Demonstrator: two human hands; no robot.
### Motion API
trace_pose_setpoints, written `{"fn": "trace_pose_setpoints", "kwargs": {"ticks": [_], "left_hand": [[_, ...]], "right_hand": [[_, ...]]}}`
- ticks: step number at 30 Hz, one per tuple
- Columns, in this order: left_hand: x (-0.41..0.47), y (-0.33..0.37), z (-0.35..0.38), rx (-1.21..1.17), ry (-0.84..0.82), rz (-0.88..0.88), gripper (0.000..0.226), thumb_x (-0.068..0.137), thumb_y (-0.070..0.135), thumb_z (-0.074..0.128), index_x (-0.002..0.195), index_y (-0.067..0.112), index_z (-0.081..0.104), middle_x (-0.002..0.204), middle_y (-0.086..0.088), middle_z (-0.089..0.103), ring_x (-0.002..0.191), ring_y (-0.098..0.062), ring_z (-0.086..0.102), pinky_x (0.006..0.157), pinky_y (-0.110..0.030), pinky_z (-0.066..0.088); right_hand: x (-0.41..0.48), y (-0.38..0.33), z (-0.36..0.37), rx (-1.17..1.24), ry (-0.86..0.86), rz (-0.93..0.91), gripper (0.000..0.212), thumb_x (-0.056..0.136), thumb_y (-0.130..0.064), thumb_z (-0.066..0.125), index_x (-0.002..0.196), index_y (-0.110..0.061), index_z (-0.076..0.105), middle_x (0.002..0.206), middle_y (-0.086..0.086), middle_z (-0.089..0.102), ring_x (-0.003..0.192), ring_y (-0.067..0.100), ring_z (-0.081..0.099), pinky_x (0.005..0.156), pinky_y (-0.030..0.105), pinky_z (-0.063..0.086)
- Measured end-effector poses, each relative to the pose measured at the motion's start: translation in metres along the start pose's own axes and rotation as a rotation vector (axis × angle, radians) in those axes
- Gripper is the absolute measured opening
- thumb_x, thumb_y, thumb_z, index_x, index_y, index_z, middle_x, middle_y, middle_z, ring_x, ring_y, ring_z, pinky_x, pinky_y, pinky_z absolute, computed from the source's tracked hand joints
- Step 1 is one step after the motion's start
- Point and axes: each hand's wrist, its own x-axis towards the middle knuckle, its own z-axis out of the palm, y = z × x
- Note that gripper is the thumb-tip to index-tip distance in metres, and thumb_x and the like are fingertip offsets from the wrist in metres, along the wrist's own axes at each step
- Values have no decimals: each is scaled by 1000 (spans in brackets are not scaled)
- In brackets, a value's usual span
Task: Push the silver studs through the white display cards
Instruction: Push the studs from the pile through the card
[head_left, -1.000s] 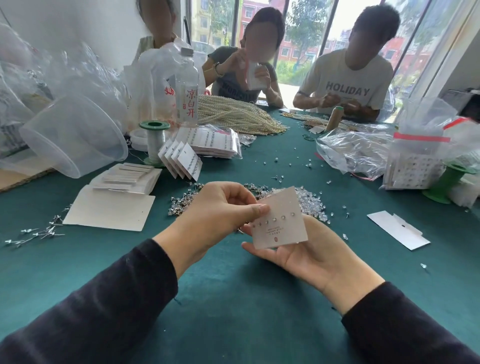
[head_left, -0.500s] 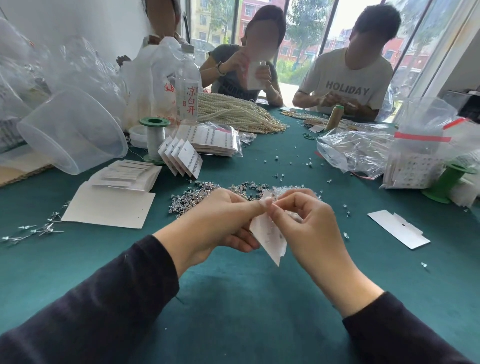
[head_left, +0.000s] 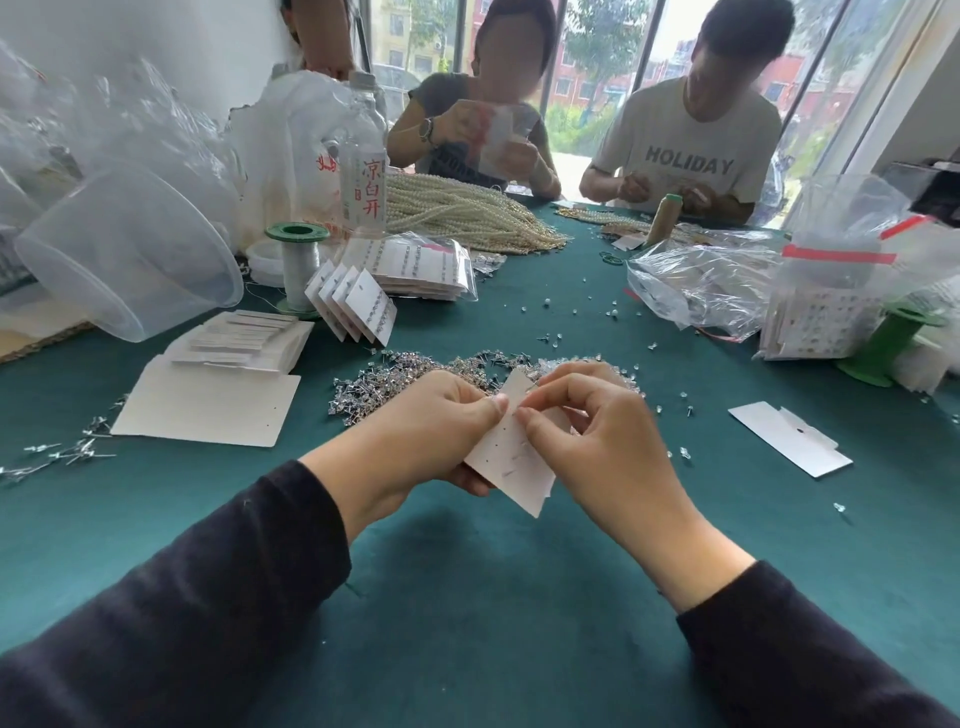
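Both hands hold one white display card above the green table, its back turned to me with stud posts poking through. My left hand grips the card's left edge, thumb on top. My right hand pinches the card near its upper middle with thumb and forefinger; whether a stud is between them is hidden. Just beyond the hands lies a heap of loose silver studs. A stack of blank white cards rests on a larger white sheet at the left.
Filled cards lean by a green spool. A clear plastic bowl and a water bottle stand far left. Pearl strands, plastic bags, a lone card and several scattered studs. Other people work across the table.
A second ago the card's front faced me on my open right palm. It has since been flipped, and my right hand came over it and now pinches it.
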Motion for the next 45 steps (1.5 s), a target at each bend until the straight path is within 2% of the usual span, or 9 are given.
{"fn": "trace_pose_setpoints", "kwargs": {"ticks": [3,9,14,20,22,25,31,35,45], "left_hand": [[1,-1,0,22,-6,14,38,96,24,45,87,-7,65,71,-15,64,59,-22,55,44,-21,48],[1,-1,0,11,13,29,36,93,27,50,85,-2,69,71,-12,66,61,-20,58,44,-21,46],[3,-2,-1,17,92,-11,32,95,21,47,88,-5,66,69,-13,64,56,-18,60,43,-23,49],[3,-2,-6,-29,127,-92,25,94,16,49,80,0,63,65,-12,61,45,-13,58,40,-22,47],[4,-2,-8,-24,147,-118,27,93,15,51,71,2,61,58,-11,60,37,-12,55,37,-19,45],[6,-4,-9,-19,164,-146,26,92,11,50,69,3,59,47,-6,61,33,-11,54,35,-18,43],[9,-6,-9,-13,176,-159,27,90,7,48,65,3,58,42,-5,60,32,-12,53,34,-18,43],[9,-7,-7,31,180,-162,22,91,11,52,73,3,61,56,-10,62,33,-9,53,35,-18,42],[10,-8,-7,53,171,-155,29,91,13,52,65,4,60,47,-7,59,32,-13,50,34,-18,41]], "right_hand": [[-1,0,0,-39,5,0,11,75,-14,67,68,-22,64,95,-6,56,90,1,53,80,23,45],[-1,0,0,-9,4,-11,6,78,-18,69,72,-18,67,96,-4,55,92,10,56,82,36,50],[-3,-2,1,-79,-55,-86,4,77,-20,68,74,-22,71,97,-16,51,94,4,53,83,18,41],[10,4,-11,-3,-5,-41,8,79,-14,66,80,-20,71,94,-8,63,89,8,61,84,31,50],[21,16,-24,-223,99,-7,8,79,-15,64,81,-20,71,89,-3,67,76,10,60,75,24,46],[28,34,-36,-488,12,73,10,78,-17,63,81,-19,73,81,-1,64,69,10,51,62,16,28],[34,43,-25,-474,-43,99,8,78,-18,63,82,-18,69,75,-2,58,75,16,51,66,23,33],[36,44,-20,-493,-65,83,9,80,-18,60,85,-21,68,75,-4,51,80,16,48,78,30,41],[38,47,-19,-444,11,53,6,82,-12,57,76,-13,59,82,2,55,75,17,48,63,20,26]]}}
